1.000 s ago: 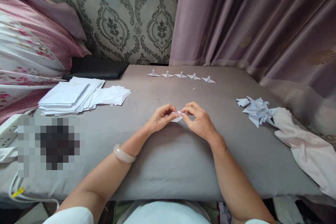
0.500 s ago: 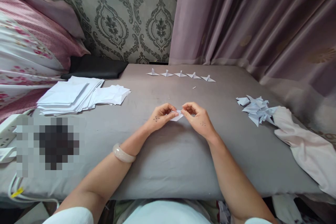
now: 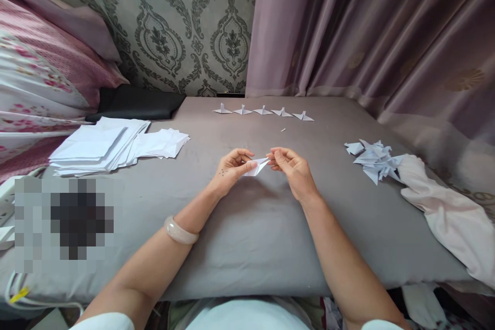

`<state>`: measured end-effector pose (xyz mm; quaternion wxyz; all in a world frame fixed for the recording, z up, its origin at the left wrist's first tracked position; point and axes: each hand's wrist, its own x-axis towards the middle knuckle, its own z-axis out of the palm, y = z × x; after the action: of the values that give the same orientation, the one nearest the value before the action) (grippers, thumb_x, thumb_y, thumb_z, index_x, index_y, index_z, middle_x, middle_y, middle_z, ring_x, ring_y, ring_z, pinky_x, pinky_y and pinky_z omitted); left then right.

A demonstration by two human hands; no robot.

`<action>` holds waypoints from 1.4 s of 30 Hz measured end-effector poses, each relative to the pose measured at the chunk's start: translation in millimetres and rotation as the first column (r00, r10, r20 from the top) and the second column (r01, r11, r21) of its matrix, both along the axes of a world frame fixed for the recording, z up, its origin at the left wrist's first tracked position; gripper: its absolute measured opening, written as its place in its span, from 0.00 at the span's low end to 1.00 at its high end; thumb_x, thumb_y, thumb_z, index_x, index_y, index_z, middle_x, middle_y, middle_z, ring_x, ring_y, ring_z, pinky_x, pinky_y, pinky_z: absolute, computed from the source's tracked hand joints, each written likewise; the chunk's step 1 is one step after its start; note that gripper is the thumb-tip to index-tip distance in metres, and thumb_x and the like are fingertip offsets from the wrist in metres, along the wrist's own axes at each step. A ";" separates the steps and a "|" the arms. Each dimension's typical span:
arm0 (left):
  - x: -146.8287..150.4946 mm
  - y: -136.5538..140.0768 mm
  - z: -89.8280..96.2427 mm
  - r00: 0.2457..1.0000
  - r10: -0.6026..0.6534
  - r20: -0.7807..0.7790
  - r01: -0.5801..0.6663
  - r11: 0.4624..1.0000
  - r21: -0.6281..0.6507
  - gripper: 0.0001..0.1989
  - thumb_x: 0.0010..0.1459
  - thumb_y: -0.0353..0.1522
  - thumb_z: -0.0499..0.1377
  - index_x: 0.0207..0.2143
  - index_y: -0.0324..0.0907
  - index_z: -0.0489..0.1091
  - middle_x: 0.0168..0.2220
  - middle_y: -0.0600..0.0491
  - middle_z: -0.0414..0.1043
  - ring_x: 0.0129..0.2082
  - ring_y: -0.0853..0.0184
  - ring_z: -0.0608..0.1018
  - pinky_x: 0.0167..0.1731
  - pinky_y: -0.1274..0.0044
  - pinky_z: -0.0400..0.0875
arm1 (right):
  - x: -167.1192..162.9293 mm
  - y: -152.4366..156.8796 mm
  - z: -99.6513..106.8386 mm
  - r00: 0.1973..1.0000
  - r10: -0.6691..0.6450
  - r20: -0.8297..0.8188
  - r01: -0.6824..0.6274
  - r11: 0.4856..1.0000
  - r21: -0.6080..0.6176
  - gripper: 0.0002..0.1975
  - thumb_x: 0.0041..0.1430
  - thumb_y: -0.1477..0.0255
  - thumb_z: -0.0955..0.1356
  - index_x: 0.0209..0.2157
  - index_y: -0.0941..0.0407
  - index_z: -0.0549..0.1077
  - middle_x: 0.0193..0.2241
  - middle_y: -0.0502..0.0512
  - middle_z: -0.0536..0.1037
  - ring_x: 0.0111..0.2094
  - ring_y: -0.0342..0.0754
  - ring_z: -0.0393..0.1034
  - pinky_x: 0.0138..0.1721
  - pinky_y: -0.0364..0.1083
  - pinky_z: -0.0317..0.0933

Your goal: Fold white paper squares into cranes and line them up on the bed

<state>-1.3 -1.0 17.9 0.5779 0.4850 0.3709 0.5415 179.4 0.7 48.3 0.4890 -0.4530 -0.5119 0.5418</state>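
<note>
A small folded piece of white paper (image 3: 257, 167) is held up between my hands over the middle of the table. My left hand (image 3: 234, 169) is closed on its left part, with the thumb lying across the front. At the pointed right tip, my right hand (image 3: 291, 166) pinches the paper between thumb and fingers. Farther back stands a row of several folded paper cranes (image 3: 263, 110). A tiny white paper scrap (image 3: 283, 130) lies between that row and my hands.
On the left are a stack of white paper sheets (image 3: 87, 144) and smaller paper squares (image 3: 164, 143). A black folded item (image 3: 139, 103) lies behind them. To the right, a pile of folded paper pieces (image 3: 377, 160) touches a pale cloth (image 3: 433, 201). White cables (image 3: 46, 303) run along the left edge.
My right hand has shifted slightly right and turned, drawing out the paper's right tip. The paper now shows a longer pointed shape. The whole view has moved a little.
</note>
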 end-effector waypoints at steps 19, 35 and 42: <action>5.6 -0.9 -0.5 0.991 -0.118 -0.069 0.103 0.975 -0.198 0.15 0.45 0.39 0.69 0.31 0.37 0.76 0.29 0.53 0.76 0.29 0.70 0.74 0.34 0.77 0.66 | -15.6 -1.8 -22.5 0.980 -0.065 0.187 0.047 0.994 0.101 0.11 0.49 0.63 0.71 0.31 0.55 0.76 0.29 0.54 0.79 0.32 0.48 0.73 0.37 0.47 0.66; -4.6 6.2 -14.5 0.959 -0.044 -0.282 -0.026 0.971 -0.239 0.16 0.50 0.35 0.63 0.40 0.36 0.71 0.25 0.55 0.70 0.21 0.75 0.67 0.23 0.81 0.62 | -14.4 12.3 -54.1 0.960 -0.024 0.280 0.048 0.996 -0.078 0.14 0.48 0.63 0.70 0.33 0.57 0.75 0.24 0.50 0.77 0.25 0.43 0.70 0.28 0.42 0.62; -4.2 3.5 -15.5 0.740 0.117 -0.663 -0.114 0.992 0.047 0.05 0.54 0.29 0.58 0.35 0.39 0.70 0.25 0.56 0.71 0.25 0.72 0.70 0.29 0.79 0.63 | -21.3 11.1 -53.2 0.818 -0.081 0.570 0.055 0.997 0.062 0.05 0.52 0.69 0.67 0.29 0.55 0.72 0.25 0.50 0.77 0.26 0.44 0.70 0.33 0.44 0.62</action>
<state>-5.5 2.5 2.5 0.3727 0.6228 0.5805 0.3690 158.1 11.8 -4.9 0.3415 -0.6020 -0.6300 0.3522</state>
